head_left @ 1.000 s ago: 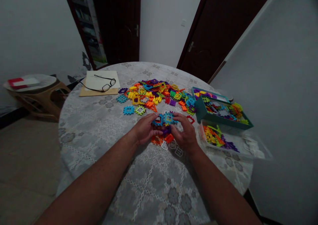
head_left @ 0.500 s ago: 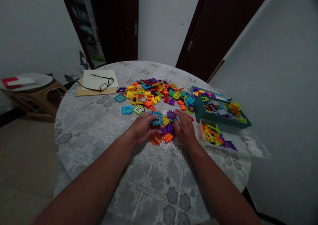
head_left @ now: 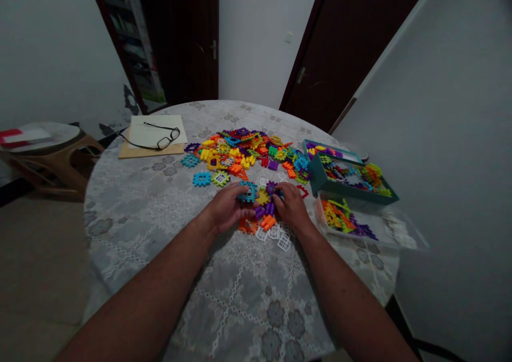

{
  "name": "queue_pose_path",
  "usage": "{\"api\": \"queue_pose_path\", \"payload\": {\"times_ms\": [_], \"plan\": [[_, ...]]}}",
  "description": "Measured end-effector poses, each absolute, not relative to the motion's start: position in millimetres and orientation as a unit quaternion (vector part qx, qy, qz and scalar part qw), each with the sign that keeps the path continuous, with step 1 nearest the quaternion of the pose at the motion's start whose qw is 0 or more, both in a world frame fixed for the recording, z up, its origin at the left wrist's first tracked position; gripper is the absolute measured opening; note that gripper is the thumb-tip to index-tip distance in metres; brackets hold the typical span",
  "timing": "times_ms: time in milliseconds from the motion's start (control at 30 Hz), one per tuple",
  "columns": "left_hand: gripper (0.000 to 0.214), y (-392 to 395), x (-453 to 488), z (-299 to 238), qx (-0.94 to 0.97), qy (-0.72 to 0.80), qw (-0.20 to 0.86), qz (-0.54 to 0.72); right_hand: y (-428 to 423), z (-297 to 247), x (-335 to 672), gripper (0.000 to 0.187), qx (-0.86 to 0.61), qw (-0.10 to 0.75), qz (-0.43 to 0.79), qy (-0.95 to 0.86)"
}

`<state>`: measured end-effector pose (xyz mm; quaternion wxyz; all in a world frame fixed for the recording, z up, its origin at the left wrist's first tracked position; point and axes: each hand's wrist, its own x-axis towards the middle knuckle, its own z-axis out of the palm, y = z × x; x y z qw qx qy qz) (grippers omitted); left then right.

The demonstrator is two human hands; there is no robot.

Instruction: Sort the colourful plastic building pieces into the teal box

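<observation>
My left hand [head_left: 229, 206] is closed on a blue square building block [head_left: 248, 192] with a notched edge and an opening in its middle, holding it by its left side. A yellow block [head_left: 263, 196] sits just right of it. With curled fingers, my right hand [head_left: 292, 204] grips a purple notched block [head_left: 271, 187], and part of this piece is covered by the fingers. Beneath and between the hands lie purple peg-like pieces [head_left: 265, 210], an orange peg-like piece [head_left: 268, 223], an orange notched block [head_left: 248, 226] and several white window-grid pieces [head_left: 284, 242].
Beyond my hands spreads a heap of colourful blocks [head_left: 240, 151]. On the right stand a teal box [head_left: 356, 192] and a clear plastic tray [head_left: 368, 239], both holding pieces. Glasses [head_left: 164, 143] rest on papers [head_left: 140, 131] at the left of the patterned tablecloth [head_left: 224, 308].
My right hand's fingers have curled in around the purple block, where they were more spread before. My left hand keeps the blue block. The whole view has shifted slightly.
</observation>
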<state>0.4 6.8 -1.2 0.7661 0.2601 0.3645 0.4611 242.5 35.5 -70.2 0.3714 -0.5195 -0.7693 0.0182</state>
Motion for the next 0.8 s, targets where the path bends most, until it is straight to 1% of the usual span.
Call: {"api": "queue_pose_path", "payload": {"times_ms": [200,367,433,567,667,733,800], "plan": [[0.011,8.8,-0.5,-5.2,0.267,0.364,0.764,0.460,30.7,-59.7,242.0,0.021,-0.517,0.435,0.016,-0.737],[0.008,8.2,0.1,-5.1,0.270,0.360,0.764,0.462,30.2,-62.7,240.8,0.025,-0.522,0.407,0.054,-0.748],[0.006,7.5,0.3,-3.0,0.269,0.365,0.763,0.461,30.5,-62.7,240.3,0.028,-0.530,0.416,0.066,-0.736],[0.005,6.3,0.1,-0.9,0.266,0.368,0.763,0.461,26.0,-53.3,239.8,0.034,-0.537,0.479,0.079,-0.690],[0.007,5.8,-0.4,-3.7,0.276,0.350,0.767,0.462,13.5,-39.6,235.6,0.037,-0.514,0.517,0.091,-0.679],[0.010,5.3,-0.2,-6.0,0.287,0.330,0.772,0.461,2.4,-31.3,228.8,0.039,-0.479,0.514,0.094,-0.705],[0.012,4.2,0.7,-7.2,0.290,0.316,0.773,0.467,-7.4,-25.9,219.6,0.042,-0.439,0.493,0.087,-0.746]]}}
